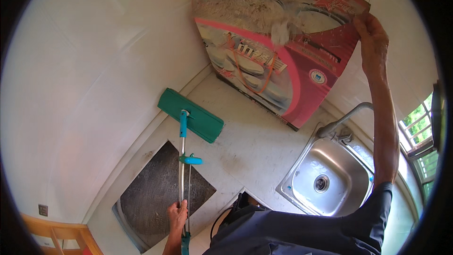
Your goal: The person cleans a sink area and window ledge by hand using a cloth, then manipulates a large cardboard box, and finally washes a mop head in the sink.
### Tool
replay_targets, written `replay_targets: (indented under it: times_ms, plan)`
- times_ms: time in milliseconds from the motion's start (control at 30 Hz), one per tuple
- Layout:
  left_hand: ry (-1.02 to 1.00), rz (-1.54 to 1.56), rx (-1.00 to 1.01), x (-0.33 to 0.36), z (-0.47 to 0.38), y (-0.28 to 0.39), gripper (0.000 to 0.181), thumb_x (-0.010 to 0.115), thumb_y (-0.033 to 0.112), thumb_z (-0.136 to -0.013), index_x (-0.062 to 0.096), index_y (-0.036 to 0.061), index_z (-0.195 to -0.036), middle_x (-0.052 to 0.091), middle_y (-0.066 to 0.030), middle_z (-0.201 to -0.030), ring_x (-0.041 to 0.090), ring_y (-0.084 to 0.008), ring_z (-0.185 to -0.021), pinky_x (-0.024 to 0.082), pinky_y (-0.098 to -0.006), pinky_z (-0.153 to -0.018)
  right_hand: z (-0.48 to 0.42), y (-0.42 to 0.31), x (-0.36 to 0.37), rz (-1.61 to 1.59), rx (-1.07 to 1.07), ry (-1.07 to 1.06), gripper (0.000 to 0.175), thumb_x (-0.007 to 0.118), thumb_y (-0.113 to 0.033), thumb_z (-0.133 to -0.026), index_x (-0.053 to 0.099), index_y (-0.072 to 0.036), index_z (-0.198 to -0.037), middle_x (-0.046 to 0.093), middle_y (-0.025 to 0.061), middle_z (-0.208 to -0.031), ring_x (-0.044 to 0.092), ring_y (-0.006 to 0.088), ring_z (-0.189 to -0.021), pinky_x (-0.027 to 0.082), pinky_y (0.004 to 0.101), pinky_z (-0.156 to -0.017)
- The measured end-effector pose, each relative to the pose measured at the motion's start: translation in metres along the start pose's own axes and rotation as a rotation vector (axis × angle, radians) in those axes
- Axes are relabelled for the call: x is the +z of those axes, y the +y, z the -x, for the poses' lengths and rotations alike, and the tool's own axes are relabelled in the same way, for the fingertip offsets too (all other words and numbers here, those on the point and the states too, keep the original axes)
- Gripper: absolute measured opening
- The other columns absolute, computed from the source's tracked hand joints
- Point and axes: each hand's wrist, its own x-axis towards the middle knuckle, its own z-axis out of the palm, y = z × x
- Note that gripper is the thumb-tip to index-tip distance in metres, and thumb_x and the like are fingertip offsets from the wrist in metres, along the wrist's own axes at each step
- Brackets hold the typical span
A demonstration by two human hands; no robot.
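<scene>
My left hand (178,216) is closed around the metal pole of a squeeze mop (182,148). The mop's flat green head (191,115) lies over the countertop beside the white wall, with a blue-green slider partway along the pole. My right hand (371,32) pinches the upper right edge of a large printed cardboard box (262,60), with the arm stretched up past the sink. The box is red and pink, has an orange cord handle, and its top face is covered in dust and grime. It stands in the corner of the countertop.
A stainless steel sink (332,177) with a grey faucet (339,122) is at the right, near a barred window (417,120). A dark rectangular panel or opening (152,191) lies in the countertop (240,148) at lower left. Wooden furniture (67,233) stands in the bottom left corner.
</scene>
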Motion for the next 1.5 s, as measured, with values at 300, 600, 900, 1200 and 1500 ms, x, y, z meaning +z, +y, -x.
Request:
replay_targets:
  times_ms: [300,600,900,1200,1500]
  plan:
    - [0.207,-0.134,-0.025,-0.033,0.069,-0.012,0.04,0.063,0.035,-0.091,0.059,-0.0001,-0.072,0.054,-0.0018,-0.057,0.047,-0.0084,-0.045,0.039,-0.0243,-0.041,0.126,-0.044,0.009,0.252,-0.735,-0.288,0.032,0.065,0.007,-0.074,0.063,-0.002,-0.104,0.064,0.0135,-0.097,0.065,0.0255,-0.086,0.053,0.0367,-0.071]
    - [0.122,0.073,-0.048,-0.007,0.07,-0.056,0.039,0.063,0.032,-0.091,0.055,0.0033,-0.066,0.052,-0.002,-0.054,0.048,-0.0104,-0.041,0.039,-0.0263,-0.038,0.187,-0.02,-0.006,0.546,-1.152,-0.497,0.037,0.072,-0.005,-0.066,0.063,0.0,-0.102,0.06,0.0112,-0.101,0.06,0.0251,-0.096,0.052,0.0385,-0.085]
    - [0.035,0.063,-0.071,0.023,0.065,-0.043,0.036,0.066,0.028,-0.089,0.056,0.0017,-0.067,0.052,-0.003,-0.054,0.048,-0.0112,-0.04,0.037,-0.0264,-0.037,0.197,0.071,-0.025,0.84,-1.242,-0.588,0.023,0.07,-0.011,-0.077,0.067,-0.005,-0.098,0.061,0.0051,-0.103,0.06,0.0223,-0.098,0.048,0.0428,-0.093]
    - [0.002,-0.034,-0.061,0.016,0.056,-0.052,0.034,0.065,0.027,-0.089,0.056,0.0017,-0.068,0.053,-0.0021,-0.055,0.048,-0.0091,-0.044,0.038,-0.0249,-0.039,0.187,0.032,-0.004,0.534,-1.262,-0.48,0.015,0.068,-0.011,-0.07,0.065,-0.005,-0.082,0.06,0.0087,-0.095,0.061,0.0232,-0.084,0.05,0.0379,-0.087]
    - [0.057,-0.1,-0.031,0.002,0.059,-0.054,0.035,0.065,0.027,-0.089,0.057,0.0017,-0.067,0.053,-0.0021,-0.056,0.049,-0.0095,-0.043,0.037,-0.0254,-0.039,0.1,-0.048,-0.006,0.238,-0.963,-0.448,0.024,0.068,-0.006,-0.071,0.064,-0.001,-0.093,0.064,0.0076,-0.089,0.064,0.0224,-0.082,0.054,0.0356,-0.074]
